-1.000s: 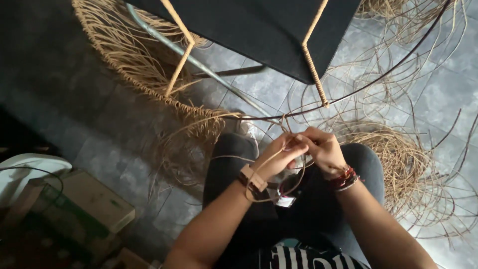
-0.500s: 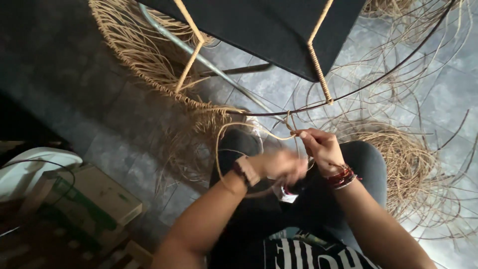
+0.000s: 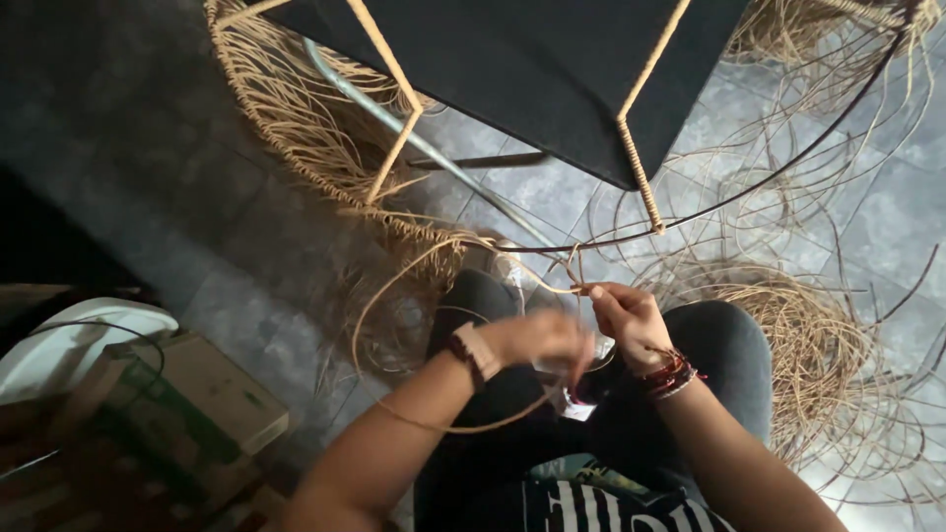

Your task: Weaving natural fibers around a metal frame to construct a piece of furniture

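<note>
Both hands, left (image 3: 537, 340) and right (image 3: 631, 320), pinch a thin, tan, looping rattan strand (image 3: 394, 296).

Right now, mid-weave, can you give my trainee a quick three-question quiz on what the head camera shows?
1. True or false: the right hand pinches a tan cane strand beside the thin dark hoop.
2. Which wrist carries the red bead bracelet? A) left B) right C) neither
3. What lies at the lower left of the floor?

Key:
1. True; its fingers grip the strand close to the hoop.
2. B; the left hand, blurred, has a tan strap band on its wrist instead.
3. A cardboard box, with a white round object beside it.
</note>
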